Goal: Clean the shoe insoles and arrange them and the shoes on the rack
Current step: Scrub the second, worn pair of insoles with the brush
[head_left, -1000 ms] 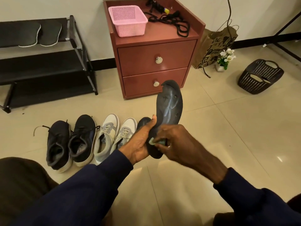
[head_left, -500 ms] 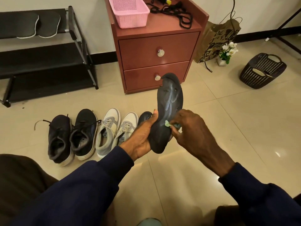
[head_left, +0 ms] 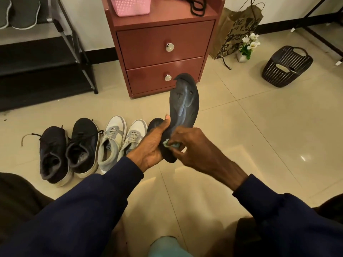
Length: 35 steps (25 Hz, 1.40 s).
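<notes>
1. Right hand (head_left: 191, 145): I see its fingers curled, pinching a small pale-green cloth (head_left: 171, 144) against the lower part of the dark insole (head_left: 183, 102).
2. Left hand (head_left: 152, 145): it grips that insole near the heel, thumb along its edge.
3. Insole: held upright in front of the red cabinet (head_left: 163, 45), its toe end overlapping the bottom drawer, pale streaks on its face.
4. Dark rounded item (head_left: 155, 123): behind the left thumb; I cannot tell if it is an insole or a shoe.
5. White-and-grey sneakers (head_left: 118, 141): a pair on the floor in front of the cabinet, to its left.
6. Black shoes (head_left: 68, 151): a pair farther left, beside the sneakers.
7. Black rack (head_left: 55, 52): left of the cabinet, with two insoles (head_left: 24, 13) on its top shelf.
8. Pink basket (head_left: 130, 6): on the cabinet top.
9. Paper bag (head_left: 239, 28), white flowers (head_left: 248, 43) and dark basket (head_left: 287, 65): right of the cabinet.
</notes>
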Each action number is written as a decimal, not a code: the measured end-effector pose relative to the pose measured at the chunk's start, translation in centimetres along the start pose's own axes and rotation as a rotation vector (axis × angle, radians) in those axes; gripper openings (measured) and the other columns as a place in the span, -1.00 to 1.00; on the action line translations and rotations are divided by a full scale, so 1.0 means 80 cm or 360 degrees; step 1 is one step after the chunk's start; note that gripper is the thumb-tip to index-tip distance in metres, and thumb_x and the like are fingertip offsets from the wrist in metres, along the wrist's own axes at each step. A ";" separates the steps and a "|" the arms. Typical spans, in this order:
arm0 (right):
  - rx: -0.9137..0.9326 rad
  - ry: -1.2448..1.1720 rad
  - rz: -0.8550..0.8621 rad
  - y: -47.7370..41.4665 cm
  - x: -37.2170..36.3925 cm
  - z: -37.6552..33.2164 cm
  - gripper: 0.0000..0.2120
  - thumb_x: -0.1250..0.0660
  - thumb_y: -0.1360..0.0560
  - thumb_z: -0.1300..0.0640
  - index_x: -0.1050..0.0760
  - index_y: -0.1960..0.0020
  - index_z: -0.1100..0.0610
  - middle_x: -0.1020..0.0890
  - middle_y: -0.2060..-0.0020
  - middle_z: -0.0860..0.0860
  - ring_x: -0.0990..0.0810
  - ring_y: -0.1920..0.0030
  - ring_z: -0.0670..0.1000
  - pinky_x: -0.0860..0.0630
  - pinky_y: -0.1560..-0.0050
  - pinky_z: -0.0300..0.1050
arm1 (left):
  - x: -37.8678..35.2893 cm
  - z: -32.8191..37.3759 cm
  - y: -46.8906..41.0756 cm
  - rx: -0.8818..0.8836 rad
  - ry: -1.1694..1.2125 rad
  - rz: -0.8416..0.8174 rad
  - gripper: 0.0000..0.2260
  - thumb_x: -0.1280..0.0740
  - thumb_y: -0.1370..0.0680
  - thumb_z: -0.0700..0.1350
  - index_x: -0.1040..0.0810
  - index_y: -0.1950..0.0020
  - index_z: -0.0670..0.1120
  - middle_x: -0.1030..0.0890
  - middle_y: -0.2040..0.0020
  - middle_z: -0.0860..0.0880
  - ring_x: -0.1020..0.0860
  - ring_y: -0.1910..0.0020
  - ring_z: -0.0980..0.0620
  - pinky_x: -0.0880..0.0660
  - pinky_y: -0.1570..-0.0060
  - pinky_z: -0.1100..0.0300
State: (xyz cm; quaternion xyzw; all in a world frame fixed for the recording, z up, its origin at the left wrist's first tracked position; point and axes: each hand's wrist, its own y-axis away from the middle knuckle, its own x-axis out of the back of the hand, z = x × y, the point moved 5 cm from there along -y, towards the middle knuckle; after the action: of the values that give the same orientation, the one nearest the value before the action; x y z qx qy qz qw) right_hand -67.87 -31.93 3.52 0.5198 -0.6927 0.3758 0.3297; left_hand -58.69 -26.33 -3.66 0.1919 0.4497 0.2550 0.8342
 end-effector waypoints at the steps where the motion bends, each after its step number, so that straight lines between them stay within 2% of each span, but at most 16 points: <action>1: -0.0025 0.0032 0.0035 -0.002 0.007 0.009 -0.88 -0.47 -0.43 0.27 -0.67 0.03 0.20 -0.64 0.14 0.06 -0.58 0.15 0.02 -0.57 0.11 -0.03 | -0.003 -0.003 0.000 0.0017 -0.0001 -0.0005 -0.59 -0.37 -0.61 0.12 -0.61 -0.31 -0.14 -0.71 -0.15 -0.16 -0.71 -0.01 -0.09 -0.67 0.01 0.01; 5: -0.0233 0.0328 0.0421 -0.002 0.034 0.048 -0.78 -0.47 -0.45 0.29 -0.64 -0.09 0.22 -0.63 0.03 0.13 -0.57 0.03 0.10 -0.60 0.03 0.05 | -0.012 -0.010 0.001 0.0044 0.0025 0.0005 -0.63 -0.35 -0.63 0.10 -0.63 -0.28 -0.14 -0.71 -0.15 -0.18 -0.72 0.03 -0.14 -0.67 0.04 -0.04; 7: -0.0131 0.0277 0.0347 0.001 0.018 0.031 -0.78 -0.48 -0.45 0.29 -0.65 -0.10 0.23 -0.63 0.02 0.13 -0.58 0.01 0.11 -0.60 0.02 0.01 | -0.008 -0.009 0.000 0.0028 -0.0001 0.0022 -0.62 -0.37 -0.63 0.09 -0.62 -0.32 -0.14 -0.71 -0.14 -0.17 -0.71 0.01 -0.12 -0.67 0.03 -0.03; 10: 0.0127 0.0229 0.0061 0.011 0.000 0.010 -0.86 -0.46 -0.46 0.31 -0.66 -0.02 0.23 -0.64 0.08 0.12 -0.58 0.06 0.11 -0.59 0.06 0.00 | -0.005 -0.013 0.003 0.0064 -0.0033 0.0019 -0.55 -0.38 -0.62 0.08 -0.57 -0.41 -0.15 -0.70 -0.15 -0.16 -0.70 0.00 -0.10 -0.67 0.00 -0.02; 11: 0.0091 0.0283 0.0069 0.008 0.007 0.019 -0.86 -0.46 -0.46 0.31 -0.66 -0.01 0.22 -0.64 0.08 0.13 -0.58 0.06 0.12 -0.59 0.07 0.03 | -0.007 -0.014 0.004 0.0078 -0.0025 0.0007 -0.55 -0.38 -0.62 0.09 -0.57 -0.41 -0.16 -0.70 -0.14 -0.17 -0.71 0.02 -0.11 -0.67 0.02 -0.03; 15: -0.0376 0.0407 0.0499 0.009 0.044 0.066 -0.80 -0.49 -0.44 0.27 -0.65 -0.06 0.23 -0.65 0.05 0.14 -0.58 0.04 0.13 -0.60 0.04 0.09 | -0.008 -0.019 0.007 0.0097 -0.0083 -0.0015 -0.57 -0.32 -0.64 0.13 -0.58 -0.36 -0.14 -0.69 -0.19 -0.21 -0.70 -0.03 -0.17 -0.58 -0.11 -0.08; 16: -0.0333 0.0312 0.0464 0.009 0.035 0.056 -0.81 -0.50 -0.43 0.27 -0.66 -0.05 0.23 -0.65 0.06 0.13 -0.59 0.05 0.11 -0.60 0.03 0.05 | -0.006 -0.018 0.007 0.0088 -0.0069 -0.0008 -0.59 -0.33 -0.64 0.13 -0.60 -0.33 -0.13 -0.70 -0.17 -0.19 -0.70 0.00 -0.15 -0.60 -0.09 -0.07; 18: -0.0108 0.0072 0.0197 0.011 0.003 0.016 -0.85 -0.49 -0.43 0.27 -0.68 0.00 0.19 -0.66 0.11 0.08 -0.60 0.10 0.06 -0.58 0.06 -0.02 | 0.000 -0.017 0.007 0.0080 -0.0047 0.0009 -0.62 -0.35 -0.63 0.11 -0.65 -0.29 -0.12 -0.72 -0.10 -0.16 -0.71 0.07 -0.10 -0.65 -0.01 -0.01; 20: -0.0026 0.0083 0.0072 0.012 -0.005 0.008 -0.87 -0.48 -0.42 0.29 -0.68 0.03 0.19 -0.65 0.13 0.09 -0.59 0.11 0.08 -0.58 0.09 0.01 | 0.001 -0.018 0.006 0.0077 -0.0045 0.0026 -0.62 -0.37 -0.62 0.11 -0.64 -0.30 -0.12 -0.72 -0.09 -0.15 -0.71 0.08 -0.09 -0.66 0.00 0.00; 24: -0.0414 0.0390 0.0527 0.011 0.035 0.056 -0.78 -0.51 -0.43 0.26 -0.65 -0.07 0.23 -0.65 0.05 0.15 -0.60 0.03 0.14 -0.61 0.02 0.05 | -0.004 -0.023 0.007 0.0085 -0.0086 0.0027 -0.62 -0.31 -0.64 0.13 -0.61 -0.27 -0.12 -0.73 -0.08 -0.18 -0.72 0.08 -0.13 -0.59 -0.07 -0.06; 26: -0.0286 0.0233 0.0434 0.010 0.018 0.033 -0.79 -0.50 -0.43 0.27 -0.66 -0.07 0.22 -0.65 0.07 0.13 -0.60 0.06 0.09 -0.60 0.03 -0.02 | -0.002 -0.024 0.009 0.0089 -0.0066 0.0044 -0.61 -0.34 -0.63 0.14 -0.62 -0.26 -0.14 -0.73 -0.03 -0.15 -0.72 0.10 -0.10 -0.64 0.00 -0.03; 28: -0.0002 0.0067 0.0127 0.013 -0.013 -0.004 -0.83 -0.46 -0.45 0.28 -0.68 -0.04 0.19 -0.64 0.09 0.08 -0.59 0.08 0.05 -0.57 0.04 -0.10 | 0.004 -0.024 0.007 0.0113 -0.0061 0.0050 -0.55 -0.39 -0.60 0.15 -0.61 -0.32 -0.15 -0.72 -0.01 -0.13 -0.71 0.09 -0.07 -0.67 0.06 0.02; 29: 0.0057 0.0091 0.0053 0.012 -0.016 -0.004 -0.85 -0.44 -0.45 0.29 -0.69 -0.01 0.18 -0.64 0.10 0.09 -0.58 0.09 0.06 -0.59 0.06 -0.05 | 0.004 -0.024 0.008 0.0111 -0.0051 0.0044 -0.53 -0.39 -0.60 0.15 -0.60 -0.35 -0.16 -0.72 -0.03 -0.13 -0.71 0.07 -0.07 -0.68 0.04 0.01; 31: -0.0082 0.0268 0.0229 0.005 0.004 0.027 -0.86 -0.42 -0.46 0.30 -0.66 -0.01 0.21 -0.62 0.10 0.12 -0.57 0.08 0.12 -0.59 0.12 0.10 | 0.000 -0.024 0.007 0.0095 0.0012 0.0011 -0.54 -0.38 -0.61 0.13 -0.59 -0.38 -0.15 -0.70 -0.13 -0.16 -0.69 0.02 -0.11 -0.63 -0.11 -0.06; 33: -0.0319 0.0428 0.0457 0.007 0.028 0.048 -0.83 -0.45 -0.46 0.30 -0.64 -0.05 0.23 -0.61 0.07 0.14 -0.57 0.06 0.15 -0.60 0.13 0.13 | -0.003 -0.024 0.007 0.0087 0.0057 -0.0010 -0.57 -0.37 -0.61 0.12 -0.59 -0.37 -0.12 -0.69 -0.19 -0.18 -0.69 0.00 -0.15 -0.58 -0.14 -0.08; 35: -0.0225 0.0284 0.0379 0.009 0.015 0.025 -0.84 -0.46 -0.44 0.31 -0.65 -0.02 0.22 -0.63 0.09 0.12 -0.59 0.10 0.12 -0.59 0.11 0.07 | 0.001 -0.023 0.007 0.0079 0.0060 0.0008 -0.56 -0.38 -0.60 0.13 -0.60 -0.37 -0.13 -0.68 -0.21 -0.18 -0.70 0.00 -0.13 -0.61 -0.12 -0.06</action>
State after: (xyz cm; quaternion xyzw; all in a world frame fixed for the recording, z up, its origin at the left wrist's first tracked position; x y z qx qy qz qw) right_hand -68.99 -34.10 3.38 0.3742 -0.7421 0.4072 0.3787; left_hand -60.38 -25.67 -4.33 0.2089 0.4709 0.2493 0.8200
